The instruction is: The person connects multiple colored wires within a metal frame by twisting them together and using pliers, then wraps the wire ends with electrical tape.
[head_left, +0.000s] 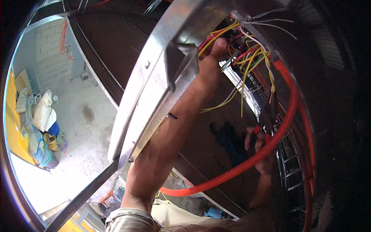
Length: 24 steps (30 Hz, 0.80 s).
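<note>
My left hand (211, 52) is raised beside the bright metal channel (131, 108), its fingers curled in among a bundle of yellow, red, white and green wires (251, 58), partly hidden. Loose wire ends hang down and stick out around it. An orange corrugated conduit (286, 116) runs from the bundle and curves down to the lower left. Lower on the right, in shadow, my right hand (259, 152) is closed around a dark tool with red handles (264, 135), probably pliers, behind the conduit.
A dark panel (98, 50) lies behind the channel. Through the opening at left show a concrete floor (89, 92), sacks and bags (44, 112) against a yellow wall. A metal ladder-like frame (290, 166) stands at right. A thin dark bar (81, 193) crosses the lower left.
</note>
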Motion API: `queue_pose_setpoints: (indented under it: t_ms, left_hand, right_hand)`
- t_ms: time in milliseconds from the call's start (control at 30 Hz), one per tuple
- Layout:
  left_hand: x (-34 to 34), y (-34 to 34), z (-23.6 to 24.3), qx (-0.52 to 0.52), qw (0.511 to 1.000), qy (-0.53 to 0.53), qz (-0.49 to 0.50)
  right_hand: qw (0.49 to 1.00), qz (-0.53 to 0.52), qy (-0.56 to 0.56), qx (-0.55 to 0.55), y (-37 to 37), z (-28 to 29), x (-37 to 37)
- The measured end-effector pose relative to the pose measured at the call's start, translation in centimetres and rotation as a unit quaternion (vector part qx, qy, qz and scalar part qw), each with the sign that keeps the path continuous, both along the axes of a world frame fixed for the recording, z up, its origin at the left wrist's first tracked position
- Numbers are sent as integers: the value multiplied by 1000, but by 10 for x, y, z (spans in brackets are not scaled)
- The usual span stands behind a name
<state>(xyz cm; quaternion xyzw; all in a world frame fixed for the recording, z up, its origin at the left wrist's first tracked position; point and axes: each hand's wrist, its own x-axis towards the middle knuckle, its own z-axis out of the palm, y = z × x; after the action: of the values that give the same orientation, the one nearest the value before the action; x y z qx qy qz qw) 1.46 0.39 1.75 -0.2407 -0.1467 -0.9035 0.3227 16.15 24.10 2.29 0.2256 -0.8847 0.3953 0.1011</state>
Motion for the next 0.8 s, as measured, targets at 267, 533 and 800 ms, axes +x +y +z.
queue_pose_setpoints:
  t_ms: [267, 533, 800]
  left_hand:
    - [0, -3, 0, 1, 997, -10, -76]
    - [-9, -2, -5, 16, 995, 22, -98]
    - [-3, -6, -6, 4, 992, 47, -119]
  right_hand:
    - [999, -11, 30, 24, -12, 6, 2]
    - [997, 36, 53, 52, -14, 6, 2]
    - [999, 21, 5, -30, 3, 0, 1]
